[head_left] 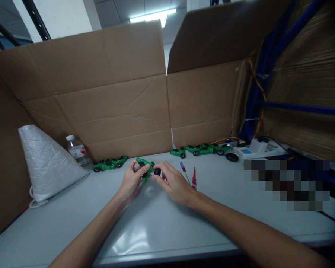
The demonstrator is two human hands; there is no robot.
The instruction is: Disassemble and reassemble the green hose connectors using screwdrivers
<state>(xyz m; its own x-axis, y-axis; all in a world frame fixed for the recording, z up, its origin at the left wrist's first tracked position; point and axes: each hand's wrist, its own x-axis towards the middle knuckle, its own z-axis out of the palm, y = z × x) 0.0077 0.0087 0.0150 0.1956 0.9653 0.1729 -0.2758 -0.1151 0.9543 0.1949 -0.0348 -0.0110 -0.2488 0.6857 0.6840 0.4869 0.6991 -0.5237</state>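
Note:
My left hand (131, 181) grips a small green toy car (145, 168) just above the grey table (156, 227), fingers curled round its body. My right hand (174, 183) pinches a small black wheel (157, 171) against the car's right side. Both hands meet at the middle of the table, forearms reaching in from the near edge.
Finished green toy cars lie at the back left (110, 163) and in a row at the back right (201, 149). A blue-handled screwdriver (184, 171) and a red tool (194, 178) lie right of my right hand. A white bag (47, 163), a water bottle (78, 152) and cardboard walls (117, 111) surround the table.

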